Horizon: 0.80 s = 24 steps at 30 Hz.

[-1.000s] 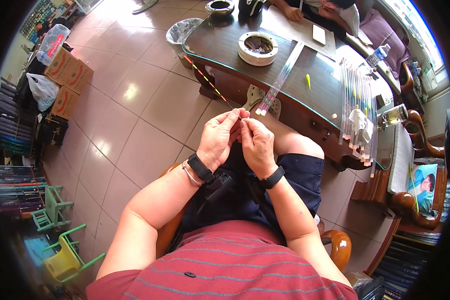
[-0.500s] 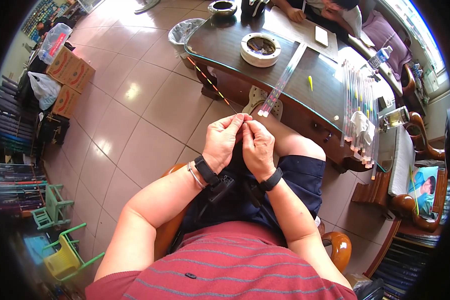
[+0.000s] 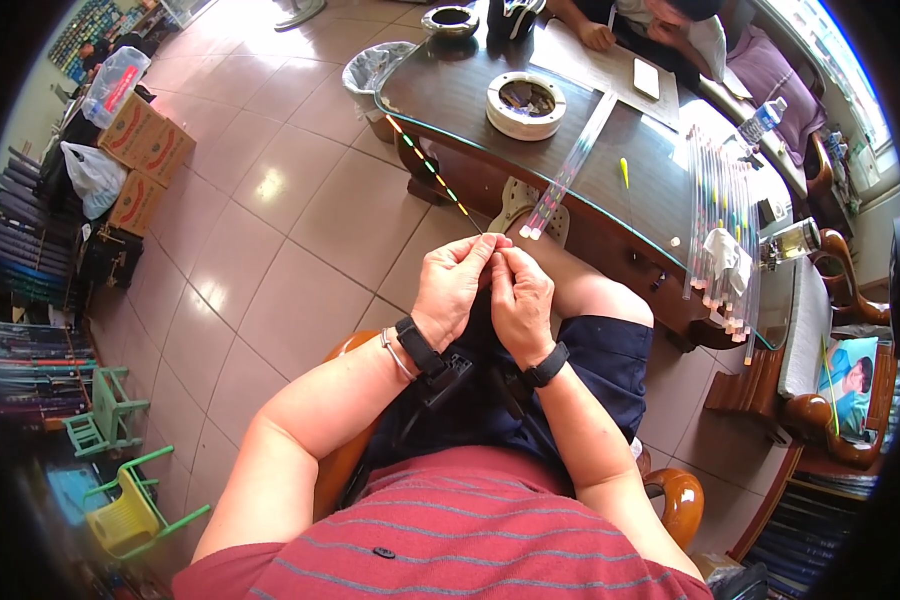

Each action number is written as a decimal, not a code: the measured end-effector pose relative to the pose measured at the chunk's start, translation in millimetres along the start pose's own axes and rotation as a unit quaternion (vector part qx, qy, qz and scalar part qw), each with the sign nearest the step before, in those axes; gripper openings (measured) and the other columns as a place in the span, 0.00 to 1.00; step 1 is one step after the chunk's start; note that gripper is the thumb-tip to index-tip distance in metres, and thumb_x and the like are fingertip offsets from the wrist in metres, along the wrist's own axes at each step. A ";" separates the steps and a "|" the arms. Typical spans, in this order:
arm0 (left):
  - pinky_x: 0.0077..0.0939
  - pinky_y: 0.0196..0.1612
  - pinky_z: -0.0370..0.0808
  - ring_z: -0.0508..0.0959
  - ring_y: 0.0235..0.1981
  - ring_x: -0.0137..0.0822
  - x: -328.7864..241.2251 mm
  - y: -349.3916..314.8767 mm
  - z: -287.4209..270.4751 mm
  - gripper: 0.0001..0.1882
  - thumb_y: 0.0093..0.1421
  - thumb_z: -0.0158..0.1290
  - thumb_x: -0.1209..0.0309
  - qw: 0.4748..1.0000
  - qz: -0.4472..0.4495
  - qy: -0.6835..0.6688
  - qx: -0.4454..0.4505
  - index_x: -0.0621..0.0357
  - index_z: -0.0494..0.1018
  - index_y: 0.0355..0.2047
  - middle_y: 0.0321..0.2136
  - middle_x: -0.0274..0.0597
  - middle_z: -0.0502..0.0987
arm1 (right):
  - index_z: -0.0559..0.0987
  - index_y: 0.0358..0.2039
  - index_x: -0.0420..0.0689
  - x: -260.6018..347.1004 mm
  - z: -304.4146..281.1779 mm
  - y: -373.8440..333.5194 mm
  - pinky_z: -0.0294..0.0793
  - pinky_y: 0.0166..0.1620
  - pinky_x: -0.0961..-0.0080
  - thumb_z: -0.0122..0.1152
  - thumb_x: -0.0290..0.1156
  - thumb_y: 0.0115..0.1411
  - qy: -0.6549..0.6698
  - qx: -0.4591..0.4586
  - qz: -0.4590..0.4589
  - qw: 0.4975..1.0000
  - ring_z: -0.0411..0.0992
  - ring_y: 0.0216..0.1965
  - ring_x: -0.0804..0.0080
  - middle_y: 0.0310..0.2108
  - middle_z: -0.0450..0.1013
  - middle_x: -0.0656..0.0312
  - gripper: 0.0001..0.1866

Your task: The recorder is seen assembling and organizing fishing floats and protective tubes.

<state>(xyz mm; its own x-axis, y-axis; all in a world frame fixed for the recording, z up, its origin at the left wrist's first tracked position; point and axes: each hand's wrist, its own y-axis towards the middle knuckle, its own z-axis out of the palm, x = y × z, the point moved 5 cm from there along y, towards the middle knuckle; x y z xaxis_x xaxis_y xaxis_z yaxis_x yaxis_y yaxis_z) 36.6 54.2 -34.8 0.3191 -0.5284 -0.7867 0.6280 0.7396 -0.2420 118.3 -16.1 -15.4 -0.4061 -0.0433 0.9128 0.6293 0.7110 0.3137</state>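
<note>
We judge a slip the likeliest trouble: as far as we see, the left hand (image 3: 450, 285) pinches the striped rod (image 3: 435, 177) near one end only, so a loosened grip could drop it onto the tiled floor (image 3: 300, 200) ahead and left of that hand. A hard twist might bend or snap so slender a thing. A push forward could knock its far tip against the table (image 3: 440, 90), though we cannot tell how much room there is. Clear tubes (image 3: 571, 165) jut over the table's edge just beyond the right hand (image 3: 523, 290); a raised knuckle might nudge them. That hand's thumb and fingers are drawn together beside the left's fingertips, and we cannot tell whether they grip anything. The rod slants forward and left from the left hand, thin, nearly straight, banded orange, yellow, pale green and dark, its near end hidden.
</note>
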 end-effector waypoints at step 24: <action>0.24 0.45 0.79 0.80 0.39 0.31 -4.6 0.2 0.6 0.11 0.66 0.51 0.70 1.000 -0.012 0.005 0.000 0.65 0.77 0.42 0.39 0.42 0.80 | 0.75 0.28 0.36 -2.8 0.6 1.5 0.69 0.34 0.65 0.56 0.23 0.59 0.019 0.012 0.017 1.000 0.71 0.28 0.56 0.25 0.72 0.51 0.05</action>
<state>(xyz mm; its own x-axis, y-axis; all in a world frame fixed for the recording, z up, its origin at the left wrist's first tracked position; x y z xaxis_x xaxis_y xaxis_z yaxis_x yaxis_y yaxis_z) 35.7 56.6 -31.0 0.2975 -0.5417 -0.7862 0.6347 0.7274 -0.2609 120.0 -14.5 -17.7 -0.3590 -0.0460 0.9322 0.6259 0.7290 0.2770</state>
